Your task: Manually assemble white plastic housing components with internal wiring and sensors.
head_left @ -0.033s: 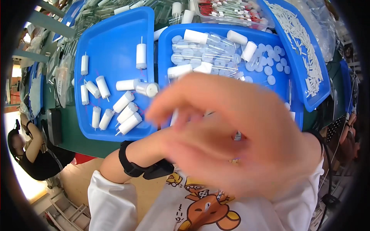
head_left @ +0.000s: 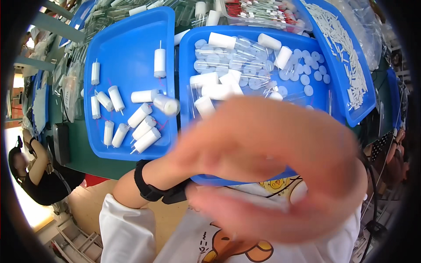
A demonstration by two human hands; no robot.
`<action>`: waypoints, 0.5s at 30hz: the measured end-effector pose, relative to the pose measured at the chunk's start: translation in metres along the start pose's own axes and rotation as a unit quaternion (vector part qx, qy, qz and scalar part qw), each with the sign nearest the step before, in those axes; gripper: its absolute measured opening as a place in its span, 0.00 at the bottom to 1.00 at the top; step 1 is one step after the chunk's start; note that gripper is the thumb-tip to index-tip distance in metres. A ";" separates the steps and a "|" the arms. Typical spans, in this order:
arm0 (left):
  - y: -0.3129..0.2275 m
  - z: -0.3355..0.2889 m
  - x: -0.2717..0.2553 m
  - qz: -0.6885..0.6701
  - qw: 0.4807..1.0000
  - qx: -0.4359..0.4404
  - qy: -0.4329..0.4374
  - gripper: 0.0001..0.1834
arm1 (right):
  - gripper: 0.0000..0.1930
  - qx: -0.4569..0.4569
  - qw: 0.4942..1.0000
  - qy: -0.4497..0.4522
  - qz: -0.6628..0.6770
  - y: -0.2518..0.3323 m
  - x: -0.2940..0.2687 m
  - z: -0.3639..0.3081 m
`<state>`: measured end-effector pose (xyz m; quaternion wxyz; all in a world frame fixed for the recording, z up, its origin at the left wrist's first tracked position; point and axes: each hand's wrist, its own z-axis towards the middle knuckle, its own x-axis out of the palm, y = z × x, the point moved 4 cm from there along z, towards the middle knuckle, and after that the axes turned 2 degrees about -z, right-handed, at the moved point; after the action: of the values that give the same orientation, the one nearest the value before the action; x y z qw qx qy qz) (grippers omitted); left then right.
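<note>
My right hand (head_left: 326, 151) is close to the camera and smeared by motion. Its thumb and fingers curve in a loose arc in front of my shirt, and their tips cannot be made out. My left hand (head_left: 199, 153), on an arm with a black wrist strap (head_left: 147, 186), reaches in behind the right; its fingers are blurred and mostly covered. Whether either one holds anything does not show. Just beyond them is a blue tray (head_left: 189, 48) with white cylinders (head_left: 217, 91), clear tubes and pale translucent discs (head_left: 305, 79).
On the left, another blue tray (head_left: 127, 48) carries several white cylinders with thin pins and red wires. A third blue tray (head_left: 362, 111) at right has small white sticks (head_left: 346, 57). Red and white wired parts (head_left: 267, 13) fill a clear box behind. A person (head_left: 41, 175) is at far left.
My right hand has shifted lower and its thumb has dropped away from the fingers, widening the gap. More white cylinders in the middle tray now show.
</note>
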<state>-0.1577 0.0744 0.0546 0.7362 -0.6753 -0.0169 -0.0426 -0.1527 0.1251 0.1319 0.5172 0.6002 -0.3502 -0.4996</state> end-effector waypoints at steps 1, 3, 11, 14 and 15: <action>-0.004 0.007 0.000 -0.006 1.000 0.012 0.019 0.13 | 0.13 0.000 1.000 -0.002 0.003 0.008 -0.003 -0.010; -0.006 0.017 -0.004 -0.047 0.998 0.005 0.043 0.13 | 0.12 -0.005 1.000 0.000 0.015 0.009 -0.008 -0.024; 0.010 0.017 -0.002 -0.104 0.993 -0.030 0.035 0.14 | 0.08 -0.048 0.994 0.021 0.095 0.011 -0.010 -0.058; 0.003 0.019 -0.004 -0.108 0.990 -0.072 0.053 0.18 | 0.06 -0.066 0.987 0.015 0.148 0.015 -0.013 -0.068; 0.003 0.019 -0.004 -0.110 0.990 -0.072 0.049 0.18 | 0.06 -0.075 0.982 0.018 0.170 0.018 -0.014 -0.071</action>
<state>-0.1607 0.0936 0.0532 0.6764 -0.7176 -0.0522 -0.1575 -0.0859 0.1536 0.1503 0.6445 0.5004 -0.3995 -0.4178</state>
